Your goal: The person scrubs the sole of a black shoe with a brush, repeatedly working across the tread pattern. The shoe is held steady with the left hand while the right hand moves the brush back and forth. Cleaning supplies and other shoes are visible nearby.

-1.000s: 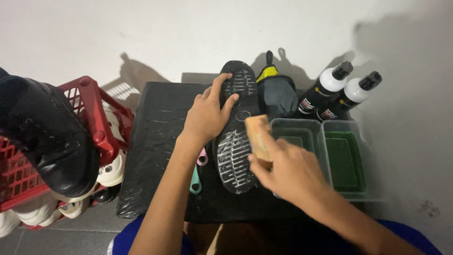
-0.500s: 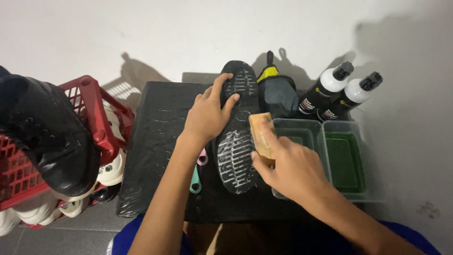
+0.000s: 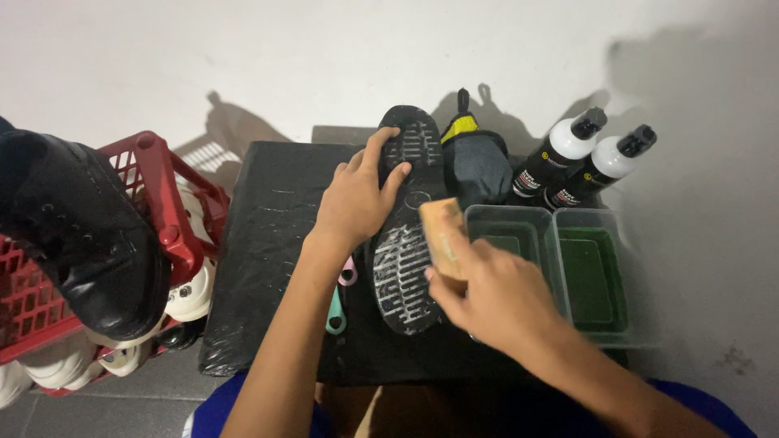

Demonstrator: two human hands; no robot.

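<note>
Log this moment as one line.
left hand: steadies upturned black shoe | right hand: wooden brush on sole | surface: black mat

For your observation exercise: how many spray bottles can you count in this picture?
2. Both stand side by side against the wall at upper right, behind the clear tubs: one bottle on the left, the other touching its right side. None seem hidden.

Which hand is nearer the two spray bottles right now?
Right. The right hand holds a wooden brush beside the tubs, below and left of the spray bottles. The left hand grips the shoe sole farther left.
</note>
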